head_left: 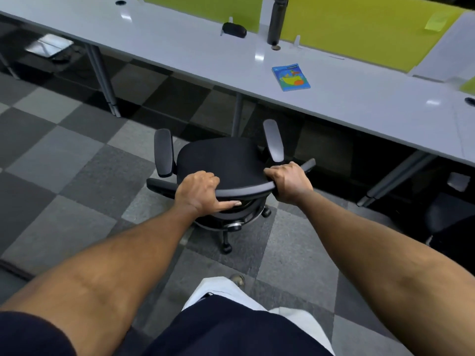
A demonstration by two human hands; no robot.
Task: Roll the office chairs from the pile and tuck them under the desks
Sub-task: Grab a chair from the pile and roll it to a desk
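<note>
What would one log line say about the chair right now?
left hand: grips backrest | right hand: grips backrest | chair: in front of desk, not tucked yet

The office chair [218, 160] stands on the floor [64, 163] in front of the tabletop [180, 42], armrests toward its edge and backrest nearest the person. The left hand [199, 192] grips the left of the backrest's top rail and the right hand [290, 182] grips the right. On the tabletop, a booklet [291, 77] lies beyond the chair to the right. Farther back stands an upright cylinder [276, 21], with a case [234, 29] to its left. Both are before the divider panel [359, 27].
</note>
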